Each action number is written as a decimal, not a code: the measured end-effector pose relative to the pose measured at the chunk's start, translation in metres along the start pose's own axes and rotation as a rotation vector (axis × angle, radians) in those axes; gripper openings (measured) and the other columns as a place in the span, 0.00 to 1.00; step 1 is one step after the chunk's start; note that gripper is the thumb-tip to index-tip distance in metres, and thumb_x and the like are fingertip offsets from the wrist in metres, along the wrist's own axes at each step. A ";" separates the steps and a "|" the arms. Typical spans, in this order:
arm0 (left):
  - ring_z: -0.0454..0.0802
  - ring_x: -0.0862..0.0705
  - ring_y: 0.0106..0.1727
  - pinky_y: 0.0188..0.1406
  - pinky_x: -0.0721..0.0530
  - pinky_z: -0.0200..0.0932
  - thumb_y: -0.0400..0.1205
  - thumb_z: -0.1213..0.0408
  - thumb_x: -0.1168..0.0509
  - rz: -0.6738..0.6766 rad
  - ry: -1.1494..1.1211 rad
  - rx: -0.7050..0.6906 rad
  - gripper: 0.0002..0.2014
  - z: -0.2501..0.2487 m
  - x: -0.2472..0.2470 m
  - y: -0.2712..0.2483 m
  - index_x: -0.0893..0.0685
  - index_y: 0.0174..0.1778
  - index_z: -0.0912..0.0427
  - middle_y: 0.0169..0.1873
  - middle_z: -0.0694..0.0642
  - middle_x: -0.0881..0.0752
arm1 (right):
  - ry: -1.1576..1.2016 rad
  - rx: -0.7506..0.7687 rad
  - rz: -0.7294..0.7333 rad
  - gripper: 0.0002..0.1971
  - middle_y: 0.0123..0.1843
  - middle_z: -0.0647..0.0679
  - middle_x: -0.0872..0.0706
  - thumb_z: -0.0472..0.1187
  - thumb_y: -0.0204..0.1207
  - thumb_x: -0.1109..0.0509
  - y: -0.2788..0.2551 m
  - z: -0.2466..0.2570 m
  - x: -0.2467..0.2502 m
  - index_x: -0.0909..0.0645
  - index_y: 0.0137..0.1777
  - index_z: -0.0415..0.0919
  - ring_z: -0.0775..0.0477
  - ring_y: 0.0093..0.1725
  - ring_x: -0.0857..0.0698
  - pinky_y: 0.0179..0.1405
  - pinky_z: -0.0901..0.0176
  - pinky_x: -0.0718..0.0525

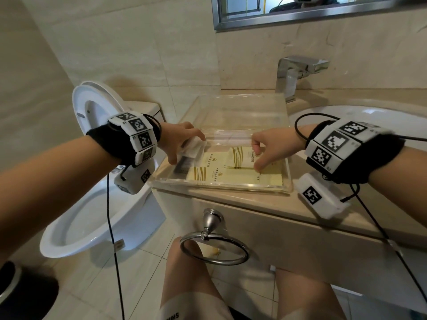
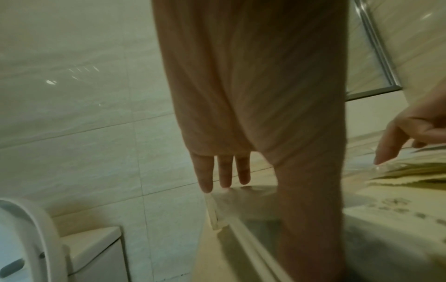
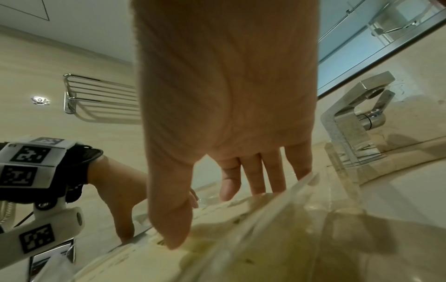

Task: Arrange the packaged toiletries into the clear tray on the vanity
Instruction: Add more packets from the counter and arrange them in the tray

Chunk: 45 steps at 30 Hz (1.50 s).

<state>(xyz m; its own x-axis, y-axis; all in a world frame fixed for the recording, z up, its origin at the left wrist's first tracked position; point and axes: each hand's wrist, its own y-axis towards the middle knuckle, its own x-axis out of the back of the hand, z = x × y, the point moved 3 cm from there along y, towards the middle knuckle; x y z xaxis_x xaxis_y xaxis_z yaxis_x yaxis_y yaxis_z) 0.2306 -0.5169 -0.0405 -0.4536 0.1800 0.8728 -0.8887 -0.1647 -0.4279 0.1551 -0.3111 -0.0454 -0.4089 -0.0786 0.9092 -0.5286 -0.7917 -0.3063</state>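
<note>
1. Head view gave us the clear tray [image 1: 242, 135] on the vanity [image 1: 265, 204], just left of the sink [image 1: 346, 114].
2. We saw cream packets [image 1: 215, 163] with gold stripes lying flat in the tray's near half, overlapping one another.
3. Our left hand [image 1: 178, 140] sat at the tray's left edge, fingers and thumb grasping a whitish packet [image 1: 193, 146] over a dark item [image 1: 182, 166] we could not identify.
4. Our right hand [image 1: 270, 147] reached in from the right, fingers relaxed and extended down, thumb tip touching a cream packet.
5. We noted a faucet [image 1: 295, 72] behind the tray and a toilet [image 1: 92, 204] to the left.
</note>
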 end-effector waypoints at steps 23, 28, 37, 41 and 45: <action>0.53 0.39 0.77 0.78 0.38 0.55 0.81 0.62 0.38 0.087 -0.088 -0.090 0.11 -0.016 -0.009 -0.009 0.26 0.56 0.42 0.76 0.48 0.41 | 0.020 0.024 -0.021 0.16 0.47 0.51 0.23 0.48 0.70 0.25 -0.005 -0.009 0.000 0.31 0.43 0.46 0.55 0.40 0.26 0.34 0.67 0.26; 0.55 0.38 0.77 0.78 0.37 0.59 0.80 0.64 0.37 0.008 -0.190 -0.139 0.15 -0.014 -0.011 -0.011 0.28 0.59 0.42 0.76 0.51 0.40 | 0.017 0.031 -0.020 0.17 0.47 0.49 0.22 0.49 0.69 0.24 -0.004 -0.007 -0.001 0.31 0.44 0.45 0.54 0.38 0.27 0.34 0.66 0.27; 0.52 0.42 0.77 0.79 0.39 0.53 0.77 0.66 0.33 -0.058 -0.079 -0.194 0.17 -0.024 -0.016 -0.013 0.20 0.60 0.45 0.73 0.50 0.37 | 0.000 0.032 0.003 0.16 0.47 0.48 0.22 0.48 0.70 0.25 -0.004 -0.002 -0.003 0.31 0.44 0.45 0.57 0.35 0.27 0.31 0.68 0.27; 0.51 0.42 0.77 0.78 0.38 0.48 0.77 0.67 0.32 -0.042 -0.006 -0.195 0.19 -0.020 -0.018 -0.012 0.20 0.63 0.48 0.74 0.48 0.35 | 0.013 0.020 -0.006 0.16 0.43 0.51 0.24 0.47 0.71 0.25 -0.005 -0.003 -0.003 0.31 0.45 0.43 0.57 0.34 0.28 0.29 0.69 0.29; 0.51 0.40 0.77 0.78 0.37 0.47 0.76 0.68 0.31 -0.041 -0.012 -0.208 0.19 -0.017 -0.017 -0.013 0.20 0.61 0.49 0.74 0.49 0.35 | 0.004 0.013 -0.010 0.16 0.38 0.53 0.26 0.48 0.71 0.26 -0.006 -0.004 -0.003 0.32 0.44 0.44 0.56 0.34 0.29 0.28 0.68 0.30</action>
<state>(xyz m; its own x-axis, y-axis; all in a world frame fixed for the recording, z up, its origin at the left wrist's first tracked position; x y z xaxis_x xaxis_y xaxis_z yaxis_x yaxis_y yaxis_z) 0.2486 -0.5014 -0.0534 -0.4167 0.1710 0.8928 -0.9017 0.0466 -0.4298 0.1568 -0.3038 -0.0469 -0.4066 -0.0688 0.9110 -0.5225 -0.8005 -0.2937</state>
